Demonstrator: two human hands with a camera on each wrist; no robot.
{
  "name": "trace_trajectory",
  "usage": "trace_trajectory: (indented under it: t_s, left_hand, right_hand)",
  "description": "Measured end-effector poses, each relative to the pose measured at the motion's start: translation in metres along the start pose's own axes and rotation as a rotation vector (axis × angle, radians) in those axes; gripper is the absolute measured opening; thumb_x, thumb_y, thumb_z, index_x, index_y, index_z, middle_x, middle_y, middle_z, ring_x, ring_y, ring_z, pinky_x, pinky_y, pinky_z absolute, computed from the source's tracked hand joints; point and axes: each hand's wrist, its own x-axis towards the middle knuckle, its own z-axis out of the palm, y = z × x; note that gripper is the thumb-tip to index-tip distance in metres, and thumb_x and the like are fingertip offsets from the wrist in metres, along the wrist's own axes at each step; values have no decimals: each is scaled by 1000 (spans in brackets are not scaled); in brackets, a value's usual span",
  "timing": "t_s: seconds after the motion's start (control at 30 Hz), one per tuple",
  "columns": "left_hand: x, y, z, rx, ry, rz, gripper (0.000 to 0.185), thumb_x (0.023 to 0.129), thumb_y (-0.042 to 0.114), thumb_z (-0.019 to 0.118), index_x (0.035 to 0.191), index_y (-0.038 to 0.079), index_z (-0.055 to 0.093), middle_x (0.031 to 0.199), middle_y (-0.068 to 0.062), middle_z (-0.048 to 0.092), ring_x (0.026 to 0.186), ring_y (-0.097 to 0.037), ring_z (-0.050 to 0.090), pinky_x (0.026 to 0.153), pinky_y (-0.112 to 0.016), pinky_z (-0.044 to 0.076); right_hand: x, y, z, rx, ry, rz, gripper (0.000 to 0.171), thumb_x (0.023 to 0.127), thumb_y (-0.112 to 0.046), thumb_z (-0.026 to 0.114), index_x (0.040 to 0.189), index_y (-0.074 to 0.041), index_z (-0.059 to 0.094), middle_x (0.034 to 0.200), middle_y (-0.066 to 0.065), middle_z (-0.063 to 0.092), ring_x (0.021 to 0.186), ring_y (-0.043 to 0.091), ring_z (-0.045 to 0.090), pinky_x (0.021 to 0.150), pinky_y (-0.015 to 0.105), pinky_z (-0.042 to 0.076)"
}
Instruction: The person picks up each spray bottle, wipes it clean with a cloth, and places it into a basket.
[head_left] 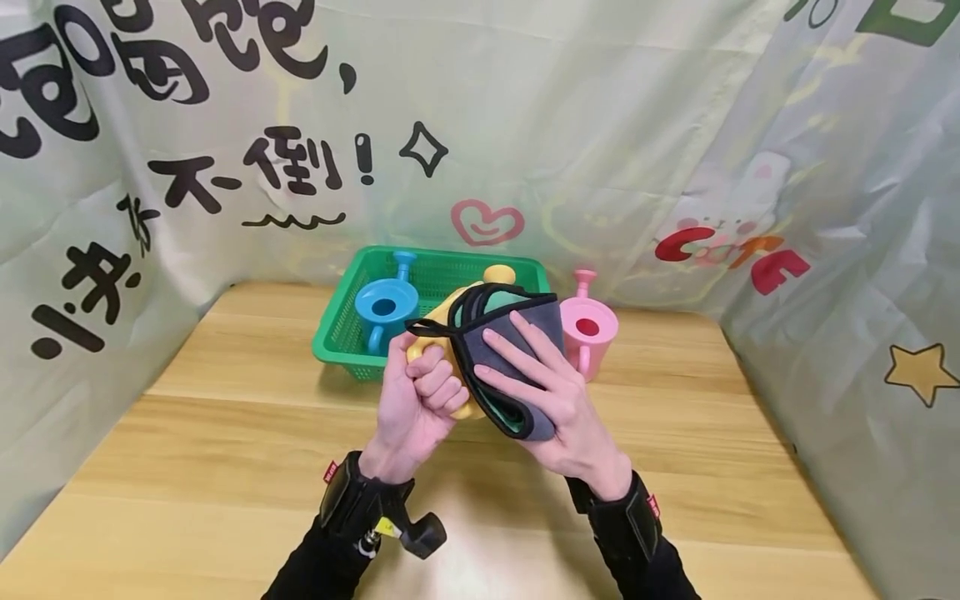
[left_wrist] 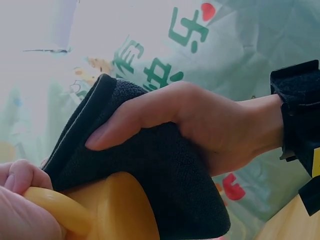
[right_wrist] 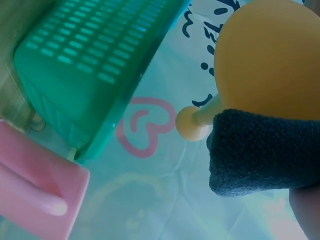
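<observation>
My left hand grips the handle of a yellow toy watering can, lifted above the table and tilted. A folded grey cloth with black edging, green inner layers and a hanging loop covers much of the can in the head view. My right hand holds this cloth against the can, fingers spread over its outer face. In the left wrist view the right thumb lies along the cloth's dark side. The right wrist view shows the can's rounded yellow body and round spout head beyond the cloth.
Behind the hands, a green slotted basket stands on the wooden table with a blue watering can inside. A pink watering can stands just right of the basket. Printed cloth walls enclose the table's back and sides.
</observation>
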Motion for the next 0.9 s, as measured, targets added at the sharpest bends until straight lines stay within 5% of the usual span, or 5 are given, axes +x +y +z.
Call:
trace_trajectory:
  t_s: [0.13, 0.37, 0.7, 0.9]
  left_hand:
    - [2, 0, 3, 0, 8, 6, 46, 104, 40, 27, 64, 21, 18, 53, 9, 14, 45, -6, 10, 50, -23, 1]
    - [1, 1, 4, 50, 66, -12, 53, 108, 44, 11, 61, 21, 20, 51, 9, 16, 44, -7, 12, 50, -24, 2]
    - [1, -3, -2, 32, -39, 21, 47, 100, 43, 37, 65, 21, 16, 54, 9, 13, 45, -6, 8, 48, -23, 1]
    - [-1, -2, -2, 67, 44, 2, 50, 108, 40, 15, 62, 21, 19, 52, 9, 16, 45, -6, 11, 49, -24, 2]
  right_hand:
    - [1, 3, -1, 6, -2, -4, 41, 100, -29, 44, 128, -11, 68, 146, 14, 57, 147, 41, 39, 123, 48, 28]
    - [-2, 8, 0, 183, 14, 112, 39, 102, -29, 53, 132, -10, 65, 152, 14, 51, 149, 42, 35, 126, 46, 23]
    - [4, 4, 2, -31, -59, -67, 44, 99, -32, 42, 130, -13, 67, 146, 14, 57, 147, 45, 37, 123, 51, 27]
    - [1, 10, 5, 108, -35, 27, 40, 102, -31, 50, 132, -10, 65, 150, 15, 53, 149, 44, 35, 125, 46, 26]
